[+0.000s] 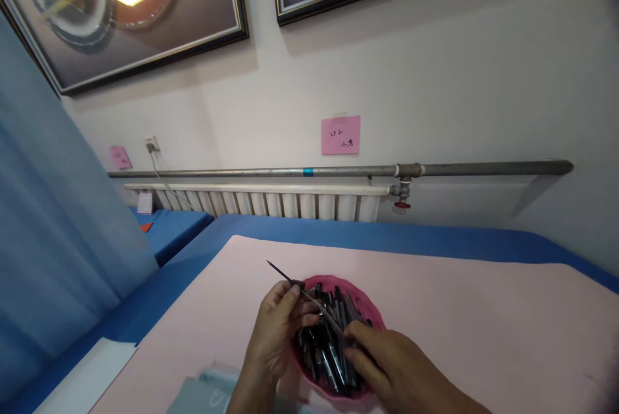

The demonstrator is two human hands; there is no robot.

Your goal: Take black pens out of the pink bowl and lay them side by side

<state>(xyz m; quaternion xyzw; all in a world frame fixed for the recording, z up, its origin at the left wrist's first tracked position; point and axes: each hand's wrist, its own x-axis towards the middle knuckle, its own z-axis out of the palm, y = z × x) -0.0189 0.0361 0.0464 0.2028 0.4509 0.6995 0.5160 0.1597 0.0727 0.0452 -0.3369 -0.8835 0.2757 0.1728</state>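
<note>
Above a pink scalloped bowl (377, 314) full of dark pens (333, 359), both my hands meet on one slim pen. The fingers of my left hand (275, 324) are closed on a thin dark pen refill (279, 271), whose pale tip points up and to the left. Running down to the right from those fingers is a clear, narrow pen barrel (331, 320). My right hand (391, 359) pinches its lower end between thumb and forefinger. Whether refill and barrel are joined is hidden by my left fingertips.
A pale pink sheet (459, 317) covers the blue bed-like table (411, 233). Grey-blue packaging (200, 394) lies near my left wrist, and a white sheet (89, 382) at the left edge. Behind are a radiator (290, 206) and a metal pipe (242, 173). A blue curtain (58, 227) hangs left.
</note>
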